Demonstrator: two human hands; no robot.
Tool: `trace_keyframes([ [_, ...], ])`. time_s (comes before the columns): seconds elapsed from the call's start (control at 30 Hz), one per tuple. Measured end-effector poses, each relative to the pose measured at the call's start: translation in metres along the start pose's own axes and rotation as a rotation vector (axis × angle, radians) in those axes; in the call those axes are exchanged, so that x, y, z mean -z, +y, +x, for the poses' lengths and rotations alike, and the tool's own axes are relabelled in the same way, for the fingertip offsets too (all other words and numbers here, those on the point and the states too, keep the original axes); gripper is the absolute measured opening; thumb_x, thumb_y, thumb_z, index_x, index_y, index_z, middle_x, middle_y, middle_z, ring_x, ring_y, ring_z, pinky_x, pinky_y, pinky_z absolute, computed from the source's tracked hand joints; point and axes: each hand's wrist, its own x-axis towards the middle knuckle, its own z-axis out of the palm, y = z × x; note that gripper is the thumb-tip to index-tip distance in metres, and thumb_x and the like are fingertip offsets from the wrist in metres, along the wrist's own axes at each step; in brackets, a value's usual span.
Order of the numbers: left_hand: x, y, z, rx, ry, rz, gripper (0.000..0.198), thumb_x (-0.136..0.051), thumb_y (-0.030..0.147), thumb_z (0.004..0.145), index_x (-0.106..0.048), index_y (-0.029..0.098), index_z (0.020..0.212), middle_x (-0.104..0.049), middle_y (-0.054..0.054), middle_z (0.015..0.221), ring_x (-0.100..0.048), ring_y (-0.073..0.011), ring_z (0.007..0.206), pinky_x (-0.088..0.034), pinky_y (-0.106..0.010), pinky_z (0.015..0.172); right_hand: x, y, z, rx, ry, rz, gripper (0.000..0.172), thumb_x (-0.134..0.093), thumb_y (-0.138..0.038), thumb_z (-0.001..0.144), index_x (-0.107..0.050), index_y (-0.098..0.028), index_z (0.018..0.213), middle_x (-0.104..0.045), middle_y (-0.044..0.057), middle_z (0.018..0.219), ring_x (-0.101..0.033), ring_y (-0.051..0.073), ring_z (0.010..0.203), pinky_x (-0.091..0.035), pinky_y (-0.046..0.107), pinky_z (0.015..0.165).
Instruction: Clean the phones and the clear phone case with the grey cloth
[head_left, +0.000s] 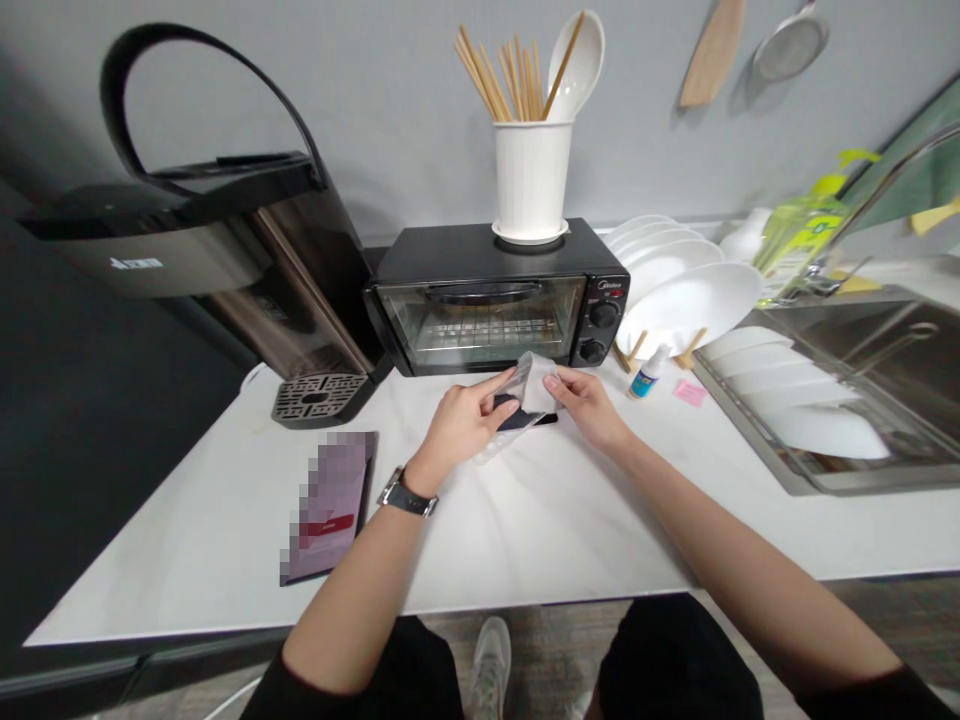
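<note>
Because the fingers cover much of it, the dark thing inside the clear wrapper is hard to name; only a flat black strip shows between the hands. Near the left forearm lies a flat dark box with its face blurred out. The wrapper is thin, see-through and crinkled, its upper flap pale against the toaster oven. The left hand pinches its left edge and the right hand its top right corner, both closed on it, low over the white counter just before the oven.
</note>
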Motion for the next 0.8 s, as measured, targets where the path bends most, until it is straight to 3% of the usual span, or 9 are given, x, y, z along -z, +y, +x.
trace_keyframes([
  [0.1, 0.0008, 0.0006, 0.0000, -0.024, -0.078, -0.052, 0.049, -0.065, 0.041, 0.096, -0.067, 0.018, 0.139, -0.035, 0.009, 0.058, -0.032, -0.0101, 0.055, -0.026, -0.023, 0.055, -0.0018, 0.0008, 0.0013, -0.045, 0.024, 0.067, 0.050, -0.082, -0.068, 0.073, -0.064, -0.022, 0.071, -0.061, -0.002, 0.066, -0.052, 0.014, 0.059, -0.044, 0.027, 0.056],
  [0.2, -0.0009, 0.0006, -0.0003, -0.034, -0.136, -0.054, 0.045, -0.065, 0.041, 0.095, -0.071, 0.019, 0.133, -0.035, 0.009, 0.058, -0.033, -0.0101, 0.055, -0.025, -0.023, 0.054, -0.0053, 0.0027, 0.0020, -0.106, 0.085, 0.082, 0.060, -0.073, -0.081, 0.073, -0.062, -0.023, 0.063, -0.058, -0.002, 0.057, -0.050, 0.014, 0.052, -0.042, 0.027, 0.049],
  [0.3, -0.0012, -0.0018, 0.0003, -0.021, -0.102, -0.066, 0.049, -0.065, 0.044, 0.095, -0.068, 0.019, 0.138, -0.034, 0.009, 0.059, -0.032, -0.0101, 0.056, -0.025, -0.022, 0.055, -0.0078, 0.0023, 0.0030, -0.176, 0.058, 0.205, 0.060, -0.070, -0.083, 0.075, -0.070, -0.023, 0.073, -0.070, 0.002, 0.066, -0.062, 0.018, 0.060, -0.051, 0.029, 0.055],
  [0.4, 0.0008, -0.0032, 0.0012, -0.009, -0.068, -0.062, 0.052, -0.065, 0.044, 0.096, -0.065, 0.021, 0.142, -0.036, 0.009, 0.059, -0.031, -0.0102, 0.056, -0.025, -0.023, 0.055, -0.0076, 0.0008, 0.0038, -0.162, 0.080, 0.283, 0.051, -0.084, -0.070, 0.070, -0.074, -0.023, 0.089, -0.078, 0.003, 0.082, -0.068, 0.019, 0.069, -0.056, 0.029, 0.063],
  [0.47, 0.0015, -0.0023, 0.0011, -0.009, -0.069, -0.051, 0.050, -0.065, 0.042, 0.096, -0.065, 0.022, 0.142, -0.037, 0.009, 0.059, -0.032, -0.0100, 0.055, -0.025, -0.023, 0.055, -0.0068, 0.0010, 0.0037, -0.160, 0.067, 0.303, 0.051, -0.086, -0.067, 0.069, -0.075, -0.023, 0.093, -0.079, 0.003, 0.085, -0.070, 0.018, 0.071, -0.057, 0.028, 0.065],
  [0.63, -0.0006, 0.0001, -0.0001, -0.017, -0.106, -0.045, 0.048, -0.067, 0.038, 0.095, -0.067, 0.023, 0.140, -0.034, 0.009, 0.059, -0.031, -0.0097, 0.055, -0.023, -0.023, 0.055, -0.0053, 0.0046, 0.0036, -0.211, 0.078, 0.266, 0.057, -0.076, -0.077, 0.073, -0.074, -0.020, 0.075, -0.075, 0.004, 0.071, -0.066, 0.016, 0.059, -0.053, 0.028, 0.056],
  [0.8, 0.0020, -0.0027, 0.0013, 0.028, 0.013, -0.099, 0.055, -0.066, 0.047, 0.095, -0.066, 0.016, 0.141, -0.037, 0.009, 0.057, -0.033, -0.0105, 0.054, -0.027, -0.023, 0.054, -0.0029, 0.0050, 0.0037, -0.093, 0.039, 0.244, 0.048, -0.086, -0.065, 0.072, -0.077, -0.022, 0.091, -0.076, 0.002, 0.081, -0.067, 0.017, 0.069, -0.055, 0.028, 0.065],
])
